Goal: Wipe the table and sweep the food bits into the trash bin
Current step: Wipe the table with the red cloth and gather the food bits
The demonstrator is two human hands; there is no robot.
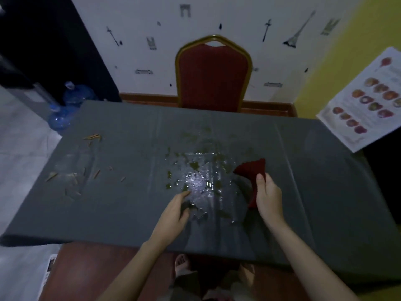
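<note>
From the head camera I see my right hand (268, 197) gripping a dark red knitted cloth (251, 170), fingers curled round its lower end, while the free end fans out toward eleven o'clock, just above the grey plastic-covered table (325, 170). My left hand (176, 208) lies with fingers relaxed and nearly straight, the fingertips touching the near edge of the wet, shiny spill with green food bits (195, 170) at the table's centre. More scraps — thin orange-brown slivers (93, 137) — lie scattered toward nine and ten o'clock, well apart from the spill. No trash bin is in view. The cloth looks soft and limp to me, light, likely to soak and drag; I'd bunch it in the palm rather than pinch a corner. The cover looks slick and may wrinkle under pressure. At two o'clock a white laminated sheet with fruit pictures (364, 101) overhangs the corner — its writing is too blurred to read.
</note>
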